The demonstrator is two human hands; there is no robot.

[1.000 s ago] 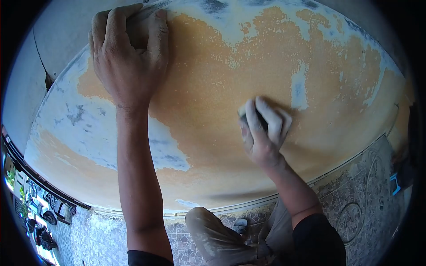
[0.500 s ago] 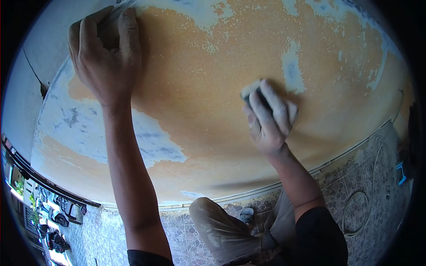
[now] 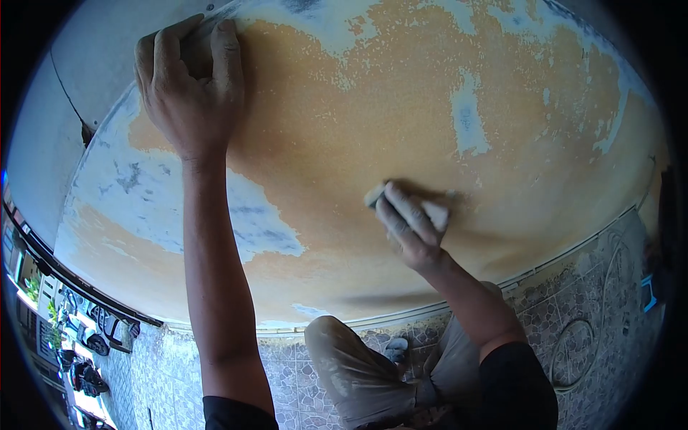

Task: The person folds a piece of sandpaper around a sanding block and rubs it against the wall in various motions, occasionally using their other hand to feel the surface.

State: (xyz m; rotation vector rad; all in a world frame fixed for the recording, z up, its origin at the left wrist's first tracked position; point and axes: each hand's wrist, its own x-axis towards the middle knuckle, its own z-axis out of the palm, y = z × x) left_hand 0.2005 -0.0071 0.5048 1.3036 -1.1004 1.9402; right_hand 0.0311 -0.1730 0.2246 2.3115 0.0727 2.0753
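A large curved panel (image 3: pixel 337 129) with orange-tan filler and pale blue-white patches stretches before me. My left hand (image 3: pixel 190 89) rests at its upper left edge, fingers bent and spread apart, with a dark gap between them. Lower on the panel, my right hand (image 3: pixel 412 226) is closed around a small sanding block (image 3: pixel 374 195), pressed against the tan surface. Pale ends of the block show on both sides of the fingers; its middle is hidden under them. Dust coats the fingers of both hands.
Below the panel's lower edge lies a stone-patterned tiled floor (image 3: pixel 287 373). My bent knee (image 3: pixel 337 358) is close under that edge. A coiled hose (image 3: pixel 573 358) and a blue object (image 3: pixel 648 294) are at right. Parked motorcycles (image 3: pixel 89 333) stand at far left.
My right hand has moved down and to the left across the panel with the sanding block. My left hand stays at the panel's edge, while the view has shifted slightly.
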